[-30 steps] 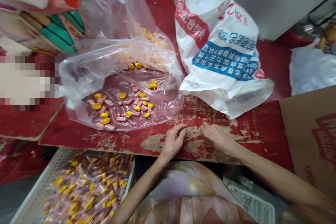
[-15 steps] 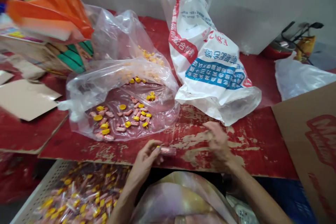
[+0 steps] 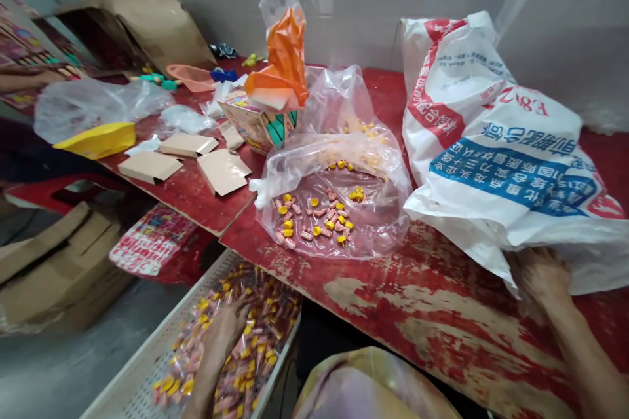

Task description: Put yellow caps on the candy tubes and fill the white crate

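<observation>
My left hand (image 3: 227,328) is over a white perforated crate (image 3: 196,291), its fingers stretched out and apart just above the heap of clear tubes with yellow caps (image 3: 248,340). Nothing shows in its grip. At the right, my right hand (image 3: 544,275) reaches into the mouth of a large white printed sack (image 3: 491,137); the sack's edge hides its fingertips. Between the hands, an open clear plastic bag (image 3: 378,236) lies on the table. Small pink speckled pieces (image 3: 307,234) and yellow caps (image 3: 314,202) are spread on it.
The worn red table (image 3: 314,281) ends just in front of me. Behind the clear bag stands a printed box (image 3: 246,118) with an orange plastic bag (image 3: 282,52). Flat cardboard pieces (image 3: 223,171) lie to the left. Another person's arm (image 3: 22,82) shows at far left.
My left hand has moved from the table edge down to the crate, and the capped tube it held is no longer seen in it. My right hand has gone into the sack. The view has swung left.
</observation>
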Motion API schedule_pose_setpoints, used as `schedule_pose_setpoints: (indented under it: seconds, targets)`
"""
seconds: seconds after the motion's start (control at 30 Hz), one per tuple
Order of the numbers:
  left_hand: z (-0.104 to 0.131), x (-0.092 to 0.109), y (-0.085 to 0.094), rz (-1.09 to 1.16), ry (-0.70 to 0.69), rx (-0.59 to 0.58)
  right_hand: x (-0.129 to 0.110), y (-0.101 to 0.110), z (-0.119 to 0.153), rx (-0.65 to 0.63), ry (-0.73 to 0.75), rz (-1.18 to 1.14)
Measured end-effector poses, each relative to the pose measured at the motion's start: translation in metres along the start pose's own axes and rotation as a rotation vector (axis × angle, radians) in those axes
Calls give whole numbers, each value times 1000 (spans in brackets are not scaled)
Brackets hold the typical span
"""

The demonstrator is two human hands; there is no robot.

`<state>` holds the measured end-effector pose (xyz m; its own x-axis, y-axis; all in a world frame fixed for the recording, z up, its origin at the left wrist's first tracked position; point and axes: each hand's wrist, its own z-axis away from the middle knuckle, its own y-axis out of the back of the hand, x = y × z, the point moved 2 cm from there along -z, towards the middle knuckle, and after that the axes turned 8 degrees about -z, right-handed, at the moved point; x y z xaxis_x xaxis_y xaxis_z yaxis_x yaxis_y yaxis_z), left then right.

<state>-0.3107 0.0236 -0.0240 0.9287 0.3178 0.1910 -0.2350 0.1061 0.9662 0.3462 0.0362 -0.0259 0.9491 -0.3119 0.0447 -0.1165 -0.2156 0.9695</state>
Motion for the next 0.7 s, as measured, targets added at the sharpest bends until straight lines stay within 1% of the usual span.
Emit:
schedule_pose_setpoints:
  seconds: [0.03,0.1,0.13,0.17,0.2,0.23,0.27,0.3,0.33,0.37,0.4,0.47,0.53,0.57,0.6,0.7]
  targets:
    - [-4,15,9,24,-45,69,2,0,-1,-15,-2,9]
    - [-16,57,29,176,-121,206,3,2,0,0,-10,16]
    - [-24,83,39,258,-191,271,2,5,2,30,-16,11]
    - [-35,112,46,315,-289,301,-1,8,5,62,-19,-5]
    - [-47,143,51,328,-397,302,-3,12,10,100,-23,-28]
    - [-61,174,52,290,-499,274,-7,17,16,143,-23,-62]
    - [-77,204,51,210,-564,244,-11,23,24,187,-19,-101]
    - [-94,232,48,110,-580,224,-15,29,34,231,-13,-140]
    - [-111,257,45,86,-576,225,-18,35,45,268,-16,-178]
    - [-128,279,42,63,-564,228,-21,42,57,295,-39,-217]
    - [-144,298,39,50,-541,236,-24,47,69,294,-88,-264]
    - [-169,326,35,43,-497,249,-29,57,93,201,-249,-403]
    - [-184,342,35,33,-465,247,-35,64,114,99,-408,-580]
    - [-188,347,35,29,-462,242,-39,66,122,67,-460,-664]
    - [-191,351,35,25,-464,238,-44,69,127,62,-493,-738]
    - [-201,356,32,21,-490,233,-52,68,127,97,-532,-902]
